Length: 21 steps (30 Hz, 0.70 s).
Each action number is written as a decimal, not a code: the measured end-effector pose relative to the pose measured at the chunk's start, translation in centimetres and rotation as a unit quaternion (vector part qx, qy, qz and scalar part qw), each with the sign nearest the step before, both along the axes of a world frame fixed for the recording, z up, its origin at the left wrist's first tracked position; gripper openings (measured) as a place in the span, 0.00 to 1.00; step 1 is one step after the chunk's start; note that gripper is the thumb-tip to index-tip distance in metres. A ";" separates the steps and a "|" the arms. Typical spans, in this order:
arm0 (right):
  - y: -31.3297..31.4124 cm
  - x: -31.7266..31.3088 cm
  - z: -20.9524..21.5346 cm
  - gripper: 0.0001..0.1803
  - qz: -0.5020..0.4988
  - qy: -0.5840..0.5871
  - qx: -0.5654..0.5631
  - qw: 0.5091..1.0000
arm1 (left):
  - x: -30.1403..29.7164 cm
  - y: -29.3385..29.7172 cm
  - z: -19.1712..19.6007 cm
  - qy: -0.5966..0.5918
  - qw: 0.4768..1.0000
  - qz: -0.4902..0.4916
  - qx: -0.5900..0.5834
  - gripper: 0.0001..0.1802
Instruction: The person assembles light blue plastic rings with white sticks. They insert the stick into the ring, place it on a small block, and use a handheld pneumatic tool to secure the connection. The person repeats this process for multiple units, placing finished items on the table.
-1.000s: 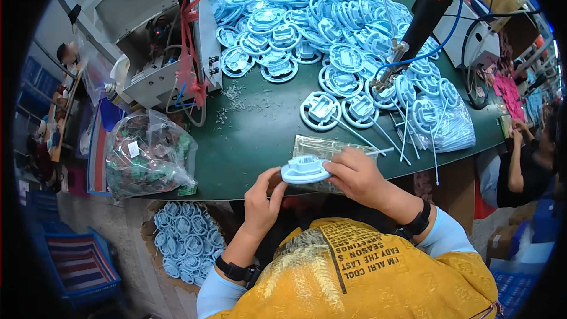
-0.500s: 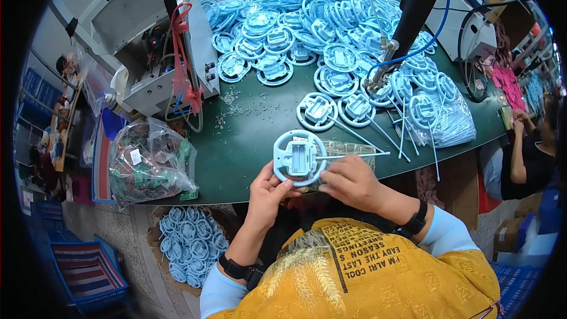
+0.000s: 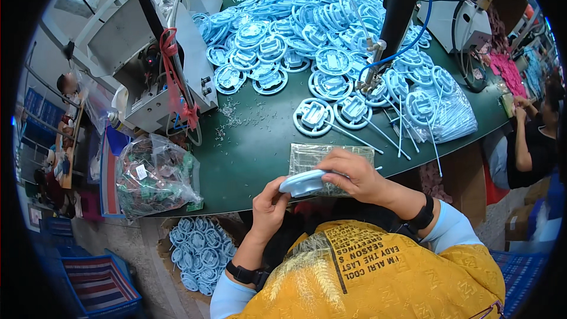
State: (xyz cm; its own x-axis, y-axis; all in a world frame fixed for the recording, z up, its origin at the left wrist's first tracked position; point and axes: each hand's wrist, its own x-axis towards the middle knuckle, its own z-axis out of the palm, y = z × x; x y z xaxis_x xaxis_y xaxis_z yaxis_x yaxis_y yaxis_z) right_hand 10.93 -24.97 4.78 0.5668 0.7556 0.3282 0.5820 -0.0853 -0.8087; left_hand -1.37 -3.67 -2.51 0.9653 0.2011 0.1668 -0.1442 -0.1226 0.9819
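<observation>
Two hands on one light-blue disc (image 3: pixel 303 182), head view. It lies nearly flat, edge-on to me, over the near worktop (image 3: pixel 248 159) rim. My left hand (image 3: pixel 269 207) pinches its rim from 7 o'clock; my right hand (image 3: pixel 354 174) clasps it from 3 o'clock, fingers curled over. Clear bag of parts (image 3: pixel 328 156) just beyond, at 12.

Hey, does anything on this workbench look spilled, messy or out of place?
Yes: small pale bits lie scattered loose on the green table beside the grey machine. The light-blue disc held in both hands looks intact.
</observation>
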 end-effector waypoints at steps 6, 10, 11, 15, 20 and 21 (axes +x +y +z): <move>-0.1 -0.1 -0.1 0.09 -0.013 -0.005 0.012 1.000 | -0.1 0.0 2.1 0.008 0.991 -0.043 0.129 0.22; -0.4 -0.3 -0.2 0.09 -0.009 -0.022 -0.013 1.000 | 1.6 0.3 5.2 -0.050 0.985 -0.088 0.139 0.20; -0.4 -0.5 -0.1 0.09 -0.008 -0.024 -0.015 1.000 | 1.9 0.5 5.2 -0.053 0.983 -0.108 0.135 0.19; -0.3 -0.7 -0.2 0.10 -0.024 -0.043 -0.005 0.999 | 2.1 0.1 5.8 -0.004 0.987 -0.109 0.118 0.15; -0.7 0.2 -0.5 0.09 -0.062 -0.082 0.024 0.994 | 2.7 -0.3 5.0 0.001 0.988 -0.071 0.137 0.13; -1.5 1.0 0.5 0.10 -0.145 -0.127 0.053 0.980 | 2.7 -0.4 4.9 0.032 0.990 -0.061 0.126 0.13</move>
